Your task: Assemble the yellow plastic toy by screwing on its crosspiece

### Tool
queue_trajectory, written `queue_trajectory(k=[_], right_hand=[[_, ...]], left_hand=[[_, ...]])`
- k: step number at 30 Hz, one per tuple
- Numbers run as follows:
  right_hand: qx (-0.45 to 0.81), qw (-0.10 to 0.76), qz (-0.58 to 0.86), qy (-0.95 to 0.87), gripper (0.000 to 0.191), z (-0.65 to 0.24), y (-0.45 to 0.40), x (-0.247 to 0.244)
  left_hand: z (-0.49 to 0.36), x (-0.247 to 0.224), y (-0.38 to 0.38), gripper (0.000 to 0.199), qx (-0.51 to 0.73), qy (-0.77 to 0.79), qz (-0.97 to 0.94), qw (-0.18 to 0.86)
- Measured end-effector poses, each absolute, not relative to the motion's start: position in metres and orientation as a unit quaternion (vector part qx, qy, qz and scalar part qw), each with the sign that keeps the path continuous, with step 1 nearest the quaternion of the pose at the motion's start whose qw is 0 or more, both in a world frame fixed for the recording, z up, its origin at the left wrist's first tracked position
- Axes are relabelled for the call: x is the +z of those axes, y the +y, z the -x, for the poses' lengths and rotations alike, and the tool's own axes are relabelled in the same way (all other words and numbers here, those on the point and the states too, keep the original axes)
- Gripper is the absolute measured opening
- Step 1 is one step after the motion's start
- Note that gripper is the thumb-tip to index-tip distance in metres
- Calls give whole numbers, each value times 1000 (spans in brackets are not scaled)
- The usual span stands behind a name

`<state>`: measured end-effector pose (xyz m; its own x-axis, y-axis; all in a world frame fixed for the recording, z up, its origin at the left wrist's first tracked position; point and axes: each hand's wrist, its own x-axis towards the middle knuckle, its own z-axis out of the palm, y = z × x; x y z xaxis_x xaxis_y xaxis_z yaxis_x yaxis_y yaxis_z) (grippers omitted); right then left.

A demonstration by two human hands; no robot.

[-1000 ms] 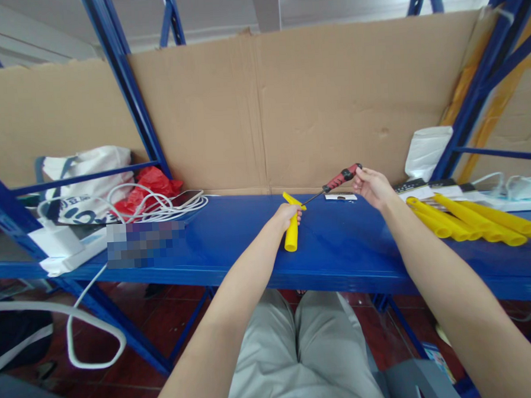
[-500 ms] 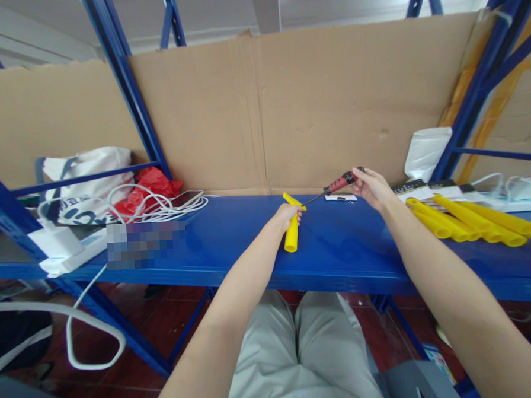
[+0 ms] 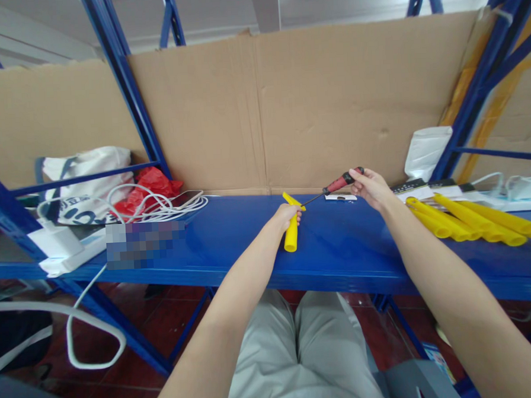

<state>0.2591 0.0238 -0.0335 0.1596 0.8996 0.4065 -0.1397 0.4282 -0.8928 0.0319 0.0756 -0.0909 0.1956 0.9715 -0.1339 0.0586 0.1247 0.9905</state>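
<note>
My left hand is closed around a yellow plastic tube with a flared upper end, just above the blue shelf. In my right hand, the fingers pinch the back end of a screwdriver with a red and black handle. Its thin dark shaft slants down to the left and meets the top of the tube near my left thumb. The tip of the screwdriver is hidden there, so I cannot tell what it touches.
Several yellow tubes lie in a row at the right. A small white item rests behind the screwdriver. White cables, a red plastic bag and a power strip occupy the left. A cardboard sheet stands behind.
The screwdriver's handle looks turned about its axis, and the fingers of my right hand have shifted slightly on its end. My left hand and the tube stay in place.
</note>
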Motion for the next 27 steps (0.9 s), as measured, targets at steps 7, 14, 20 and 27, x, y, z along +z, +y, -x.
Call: queue_trajectory(k=[7, 14, 20, 27], right_hand=[[415, 654, 350, -528, 33, -257, 19, -31], [427, 650, 338, -530, 33, -257, 17, -31], [408, 652, 364, -525, 40, -258, 20, -33], [390, 665, 376, -514, 50, -260, 27, -37]], left_hand=[[-32, -89, 74, 5, 402, 492, -518, 572], [-32, -88, 71, 3, 401, 498, -513, 573], [-33, -85, 67, 4, 397, 505, -511, 572], [-36, -71, 47, 16, 384, 516, -508, 573]])
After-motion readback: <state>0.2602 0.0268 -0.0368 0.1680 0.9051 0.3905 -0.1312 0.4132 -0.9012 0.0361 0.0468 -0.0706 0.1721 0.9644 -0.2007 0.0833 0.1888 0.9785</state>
